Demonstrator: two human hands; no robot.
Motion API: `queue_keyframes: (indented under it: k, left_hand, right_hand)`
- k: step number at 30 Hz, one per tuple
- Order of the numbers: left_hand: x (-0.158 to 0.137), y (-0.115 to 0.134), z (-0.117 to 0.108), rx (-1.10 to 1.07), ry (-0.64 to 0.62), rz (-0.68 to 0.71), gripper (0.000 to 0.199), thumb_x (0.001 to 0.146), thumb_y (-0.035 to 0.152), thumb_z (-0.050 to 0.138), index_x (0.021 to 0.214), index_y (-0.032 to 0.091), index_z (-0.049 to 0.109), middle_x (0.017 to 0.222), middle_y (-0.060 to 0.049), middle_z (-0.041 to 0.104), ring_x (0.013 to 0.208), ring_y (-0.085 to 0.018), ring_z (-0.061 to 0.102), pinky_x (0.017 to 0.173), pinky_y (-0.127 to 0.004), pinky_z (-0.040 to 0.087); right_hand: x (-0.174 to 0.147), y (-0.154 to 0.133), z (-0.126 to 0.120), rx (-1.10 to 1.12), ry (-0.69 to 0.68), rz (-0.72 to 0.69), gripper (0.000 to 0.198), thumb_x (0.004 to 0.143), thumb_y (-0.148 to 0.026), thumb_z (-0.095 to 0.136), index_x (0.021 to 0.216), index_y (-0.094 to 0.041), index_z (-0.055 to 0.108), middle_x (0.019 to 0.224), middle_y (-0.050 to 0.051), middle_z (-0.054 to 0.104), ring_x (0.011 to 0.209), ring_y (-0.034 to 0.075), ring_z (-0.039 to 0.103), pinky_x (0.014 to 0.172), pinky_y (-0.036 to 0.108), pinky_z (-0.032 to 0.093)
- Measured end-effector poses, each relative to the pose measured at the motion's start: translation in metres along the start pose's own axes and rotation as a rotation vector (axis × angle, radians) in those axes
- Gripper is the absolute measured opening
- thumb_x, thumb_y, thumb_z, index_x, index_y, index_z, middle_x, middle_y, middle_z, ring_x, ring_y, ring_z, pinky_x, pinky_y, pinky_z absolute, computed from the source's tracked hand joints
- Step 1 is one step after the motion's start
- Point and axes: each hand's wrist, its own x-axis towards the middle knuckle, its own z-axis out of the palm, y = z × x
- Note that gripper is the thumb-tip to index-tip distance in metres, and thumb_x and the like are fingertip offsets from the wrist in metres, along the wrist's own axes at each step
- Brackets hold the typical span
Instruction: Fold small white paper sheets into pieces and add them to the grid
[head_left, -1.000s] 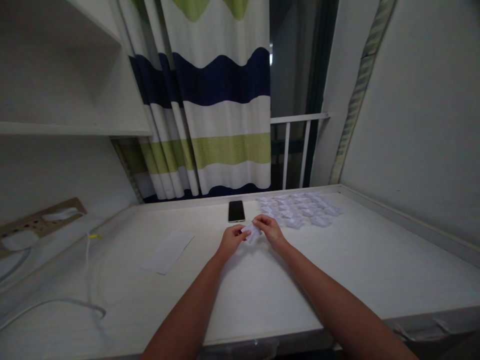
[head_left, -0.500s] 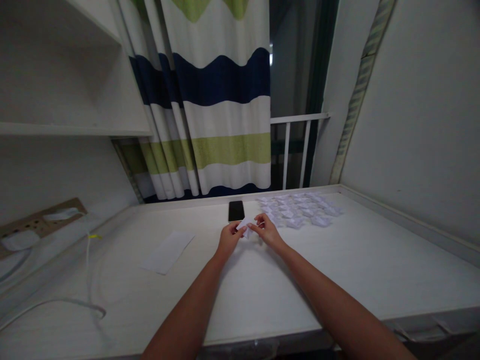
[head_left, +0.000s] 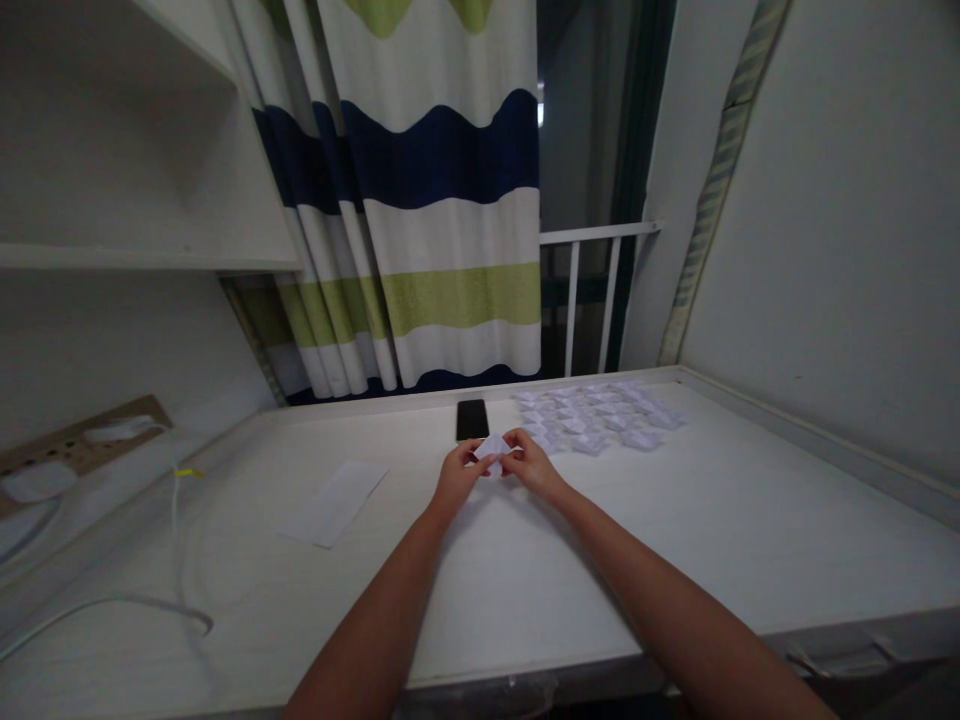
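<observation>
A small folded piece of white paper (head_left: 492,449) is held up between my two hands, just over the desk. My left hand (head_left: 455,474) pinches its left side, thumb in front and fingers behind. On the right side, my right hand (head_left: 529,464) grips it between thumb and fingers. Just beyond the hands lies a black phone (head_left: 472,419), flat on the desk. Several folded white paper pieces (head_left: 589,441) sit in rows to the right of the phone. Left of my hands are flat white paper sheets or strips (head_left: 335,503).
The white desk (head_left: 712,530) has a raised rim at the back and right. A power strip (head_left: 82,445) is at the left wall, with a white cable (head_left: 112,600) running over the desk. A striped curtain (head_left: 457,230) hangs behind, and a shelf (head_left: 142,258) juts out upper left.
My right fingers have shifted slightly on the folded paper, which now shows a more pointed top. My left hand keeps its hold, nearly still.
</observation>
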Motion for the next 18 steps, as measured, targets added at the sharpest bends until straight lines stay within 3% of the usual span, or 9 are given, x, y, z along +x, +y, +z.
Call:
queue_keyframes:
  k: [6,12,15,18]
  left_hand:
    - [0.001,-0.006,0.000,0.056,-0.026,0.022,0.031,0.056,0.025,0.066,0.084,0.014,0.058,0.076,-0.003,0.059,0.062,-0.011,0.053,0.055,-0.023,0.047]
    - [0.000,-0.003,-0.001,0.094,0.011,0.054,0.022,0.060,0.025,0.062,0.078,0.014,0.056,0.071,-0.001,0.056,0.057,-0.010,0.052,0.052,-0.022,0.047]
    - [0.000,-0.004,-0.002,0.110,0.029,0.050,0.020,0.060,0.024,0.061,0.077,0.015,0.056,0.070,0.000,0.056,0.057,-0.010,0.053,0.052,-0.021,0.047]
    - [0.000,-0.006,-0.003,0.145,0.038,0.046,0.020,0.060,0.023,0.061,0.078,0.015,0.056,0.069,0.000,0.056,0.057,-0.010,0.053,0.052,-0.021,0.047]
  right_hand:
    - [0.001,0.003,0.000,-0.008,-0.010,-0.011,0.022,0.063,-0.024,0.051,0.081,-0.020,0.040,0.079,-0.003,0.048,0.052,0.006,0.052,0.047,0.021,0.042]
    - [-0.002,-0.005,-0.001,-0.279,0.159,-0.008,0.029,0.057,-0.031,0.061,0.075,-0.019,0.042,0.068,-0.005,0.047,0.046,0.006,0.043,0.045,0.020,0.034]
    - [-0.003,-0.008,-0.002,-0.416,0.085,-0.029,0.016,0.064,-0.030,0.055,0.059,-0.017,0.046,0.054,-0.004,0.046,0.047,0.008,0.042,0.047,0.021,0.031]
    - [-0.005,-0.012,-0.002,-0.458,-0.033,-0.050,0.019,0.068,-0.023,0.048,0.050,-0.017,0.047,0.047,-0.003,0.045,0.046,0.008,0.040,0.047,0.021,0.028]
